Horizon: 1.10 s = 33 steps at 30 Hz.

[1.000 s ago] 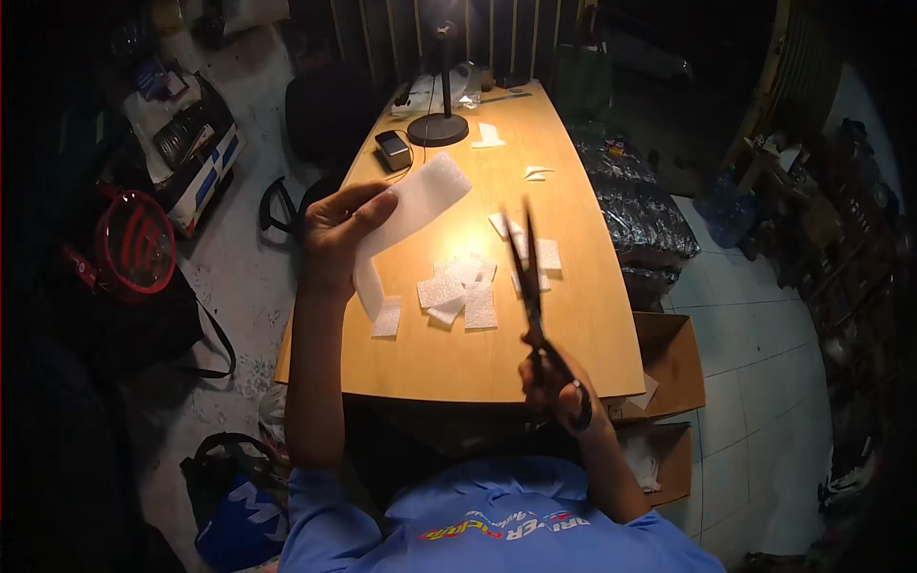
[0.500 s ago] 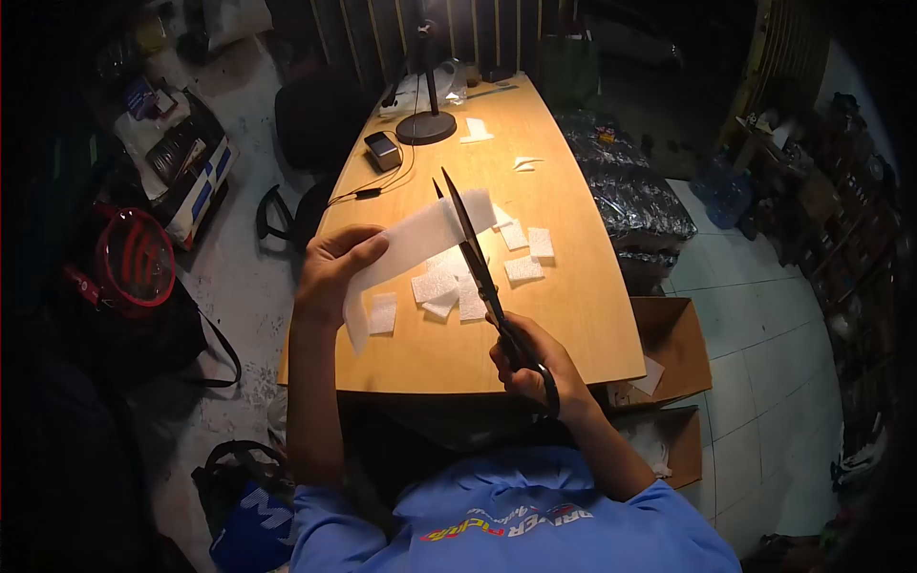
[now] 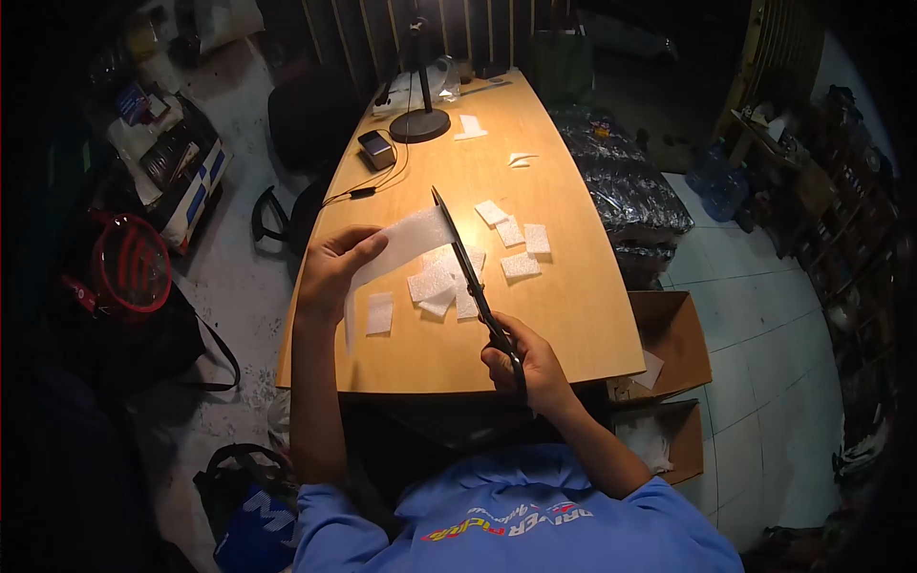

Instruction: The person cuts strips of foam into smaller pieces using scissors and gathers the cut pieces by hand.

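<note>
My left hand [image 3: 339, 267] pinches a long strip of white foam sheet [image 3: 406, 241] between thumb and fingers, and the strip's near end hangs down below the hand. In my right hand [image 3: 525, 363] are black scissors [image 3: 470, 272], gripped by the handles. Their blades look closed and lie across the right end of the strip. Beneath them on the table is an overlapping pile of cut foam pieces [image 3: 435, 282]. One foam piece [image 3: 379, 313] lies apart, near my left hand. Several more, among them a foam square [image 3: 537, 239], are to the right of the blades.
A lamp base [image 3: 420, 125] and a dark boxy device [image 3: 376, 148] with a cable stand at the far left of the wooden table [image 3: 583, 325]. White scraps [image 3: 470, 127] lie farther back. Cardboard boxes [image 3: 673, 334] sit by the right edge, near black wrapped bundles [image 3: 621, 181].
The scissor blades have gone from open to closed. The part of the strip that reached past them is off, and the strip now ends at the blades. My left hand stays nearly still.
</note>
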Each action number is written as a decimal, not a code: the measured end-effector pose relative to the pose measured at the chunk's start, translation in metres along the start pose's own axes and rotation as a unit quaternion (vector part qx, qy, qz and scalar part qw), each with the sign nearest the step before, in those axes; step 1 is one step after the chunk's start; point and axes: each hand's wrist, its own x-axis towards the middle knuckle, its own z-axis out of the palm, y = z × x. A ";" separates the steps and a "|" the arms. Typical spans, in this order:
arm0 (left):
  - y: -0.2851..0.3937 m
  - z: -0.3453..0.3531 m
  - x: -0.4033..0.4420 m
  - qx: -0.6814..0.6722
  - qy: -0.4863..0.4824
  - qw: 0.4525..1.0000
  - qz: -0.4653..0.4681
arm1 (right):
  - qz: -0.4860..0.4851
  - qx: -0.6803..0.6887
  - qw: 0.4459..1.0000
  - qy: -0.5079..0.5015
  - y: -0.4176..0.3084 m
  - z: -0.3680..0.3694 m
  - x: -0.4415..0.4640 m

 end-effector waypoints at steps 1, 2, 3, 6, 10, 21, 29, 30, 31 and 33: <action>-0.001 0.000 0.002 0.013 -0.001 1.000 -0.009 | 0.011 0.016 1.000 0.002 0.002 -0.001 0.002; -0.003 0.002 0.002 0.016 0.001 1.000 -0.007 | 0.022 0.033 0.999 0.003 0.005 -0.002 0.004; -0.004 0.003 0.003 0.019 0.003 1.000 -0.005 | 0.023 0.045 0.999 0.003 0.008 -0.003 0.005; -0.009 0.002 0.005 0.024 0.011 1.000 -0.014 | 0.029 0.075 0.997 0.005 0.015 -0.006 0.009; -0.014 -0.001 0.005 0.048 0.009 0.999 -0.015 | 0.034 0.030 0.998 0.034 0.015 -0.011 0.010; -0.003 -0.004 0.014 0.000 0.027 1.000 0.013 | 0.019 -0.031 0.998 -0.055 0.009 -0.015 -0.033; -0.016 0.029 0.018 -0.014 -0.053 0.998 0.010 | 0.020 -0.003 0.999 -0.045 0.011 -0.010 -0.027; -0.015 0.032 0.017 -0.003 -0.051 0.999 0.009 | 0.016 0.004 0.999 -0.044 0.010 -0.010 -0.024; -0.013 0.037 0.014 0.009 -0.048 0.999 0.007 | 0.016 0.003 0.999 -0.043 0.009 -0.010 -0.023; -0.010 0.045 0.012 0.008 -0.041 0.999 0.000 | 0.019 0.003 0.999 -0.041 0.008 -0.010 -0.021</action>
